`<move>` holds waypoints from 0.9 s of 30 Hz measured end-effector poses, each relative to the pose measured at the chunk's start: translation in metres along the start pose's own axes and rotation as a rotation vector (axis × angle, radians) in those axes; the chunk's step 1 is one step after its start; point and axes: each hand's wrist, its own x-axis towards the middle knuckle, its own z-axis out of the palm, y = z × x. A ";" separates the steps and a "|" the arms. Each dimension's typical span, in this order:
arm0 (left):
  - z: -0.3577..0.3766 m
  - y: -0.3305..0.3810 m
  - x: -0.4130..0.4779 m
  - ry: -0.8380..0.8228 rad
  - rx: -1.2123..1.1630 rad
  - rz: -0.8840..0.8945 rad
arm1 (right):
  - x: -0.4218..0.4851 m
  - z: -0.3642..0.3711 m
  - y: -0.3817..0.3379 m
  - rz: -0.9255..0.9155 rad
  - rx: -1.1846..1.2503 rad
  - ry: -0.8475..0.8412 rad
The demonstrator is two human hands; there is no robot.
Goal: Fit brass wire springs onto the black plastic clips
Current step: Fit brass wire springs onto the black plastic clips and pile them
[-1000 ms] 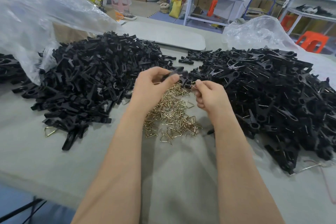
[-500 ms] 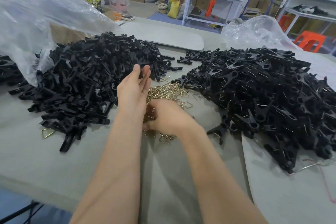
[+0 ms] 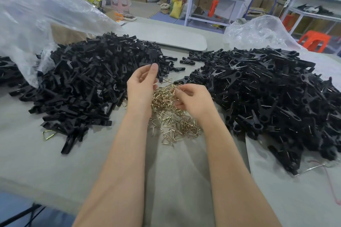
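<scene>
A storeroom of stacked cardboard cartons and white metal shelving lies behind a wide grey worktop (image 3: 55,162).

At the centre, the fingers (image 3: 184,91) of the right hand (image 3: 193,103) are curled. Thumb and forefinger pinch a single brass wire spring (image 3: 177,89), held just above the heap of brass wire springs (image 3: 173,121). Half a second ago this hand lay palm down, buried in that heap. It has since risen with one spring picked out.

The left hand (image 3: 141,86) is raised beside it, palm turned inward. Its fingers (image 3: 153,69) are loosely bent, with the tips at the near edge of the pile of bare black clip parts (image 3: 83,83). Half a second ago these fingers were straight. Whether they now grip a clip part cannot be told, because black plastic merges with black plastic there.

A second ago both hands met over one clip near the pile of finished clips (image 3: 267,101) on the right, where thin wire glints among the black plastic. That clip is no longer in either hand. This suggests one clip is finished and the next round has begun: the spring is in hand and the clip is still to be collected.

Further out:
- A stray spring (image 3: 48,134) lies alone at the near edge of the left pile.
- A crumpled clear plastic bag (image 3: 36,14) rises behind the left pile.
- A second clear bag (image 3: 258,31) sits behind the right pile.
- A pale rounded board (image 3: 166,36) lies on the worktop's far side.
- An orange stool (image 3: 313,39) stands beyond.
</scene>
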 end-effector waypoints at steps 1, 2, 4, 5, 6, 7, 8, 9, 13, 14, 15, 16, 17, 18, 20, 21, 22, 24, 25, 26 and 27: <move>0.001 -0.001 -0.001 -0.017 0.007 -0.004 | 0.001 0.000 0.001 0.002 -0.005 0.002; 0.001 -0.001 -0.001 -0.023 0.011 -0.013 | 0.001 0.000 0.002 0.008 0.011 0.010; 0.001 -0.001 -0.001 -0.020 0.016 -0.043 | 0.002 0.000 0.001 0.018 0.098 0.033; 0.001 -0.001 -0.001 -0.023 0.015 -0.063 | 0.001 0.000 0.000 0.022 0.175 0.041; 0.001 -0.001 -0.001 -0.032 0.018 -0.086 | 0.001 -0.001 -0.001 0.032 0.271 0.050; 0.001 0.000 -0.002 -0.051 0.026 -0.108 | 0.001 -0.001 -0.002 0.046 0.368 0.060; 0.001 -0.001 -0.002 -0.084 0.039 -0.125 | 0.000 -0.001 -0.003 0.060 0.448 0.076; 0.001 -0.001 -0.003 -0.132 0.060 -0.136 | 0.001 -0.001 -0.003 0.067 0.506 0.099; 0.003 -0.002 -0.006 -0.385 0.160 -0.160 | 0.007 0.000 0.002 0.019 0.374 0.274; 0.005 -0.002 -0.007 -0.445 0.170 -0.165 | 0.007 0.001 0.003 -0.013 0.263 0.323; 0.006 -0.003 -0.009 -0.492 0.177 -0.162 | 0.007 0.001 0.004 -0.052 0.150 0.358; 0.007 -0.003 -0.010 -0.519 0.186 -0.153 | 0.006 0.002 0.004 -0.091 0.052 0.374; 0.008 -0.004 -0.011 -0.524 0.204 -0.139 | 0.004 0.004 0.003 -0.118 -0.030 0.374; 0.009 -0.005 -0.011 -0.513 0.231 -0.120 | 0.003 0.005 0.003 -0.126 -0.094 0.366; 0.009 -0.007 -0.011 -0.473 0.307 -0.075 | 0.001 0.008 0.002 -0.111 -0.157 0.345; 0.010 -0.007 -0.011 -0.454 0.347 -0.055 | 0.000 0.008 0.002 -0.106 -0.172 0.340; 0.009 -0.008 -0.011 -0.437 0.380 -0.038 | -0.001 0.008 0.001 -0.110 -0.191 0.339; 0.009 -0.008 -0.009 -0.405 0.412 -0.014 | -0.001 0.009 0.001 -0.155 -0.282 0.328; 0.008 -0.008 -0.008 -0.379 0.416 -0.002 | -0.001 0.010 0.000 -0.185 -0.343 0.308; 0.007 -0.008 -0.007 -0.348 0.423 0.012 | -0.001 0.010 -0.001 -0.208 -0.388 0.283; 0.006 -0.007 -0.006 -0.321 0.436 0.024 | -0.001 0.011 -0.001 -0.221 -0.408 0.259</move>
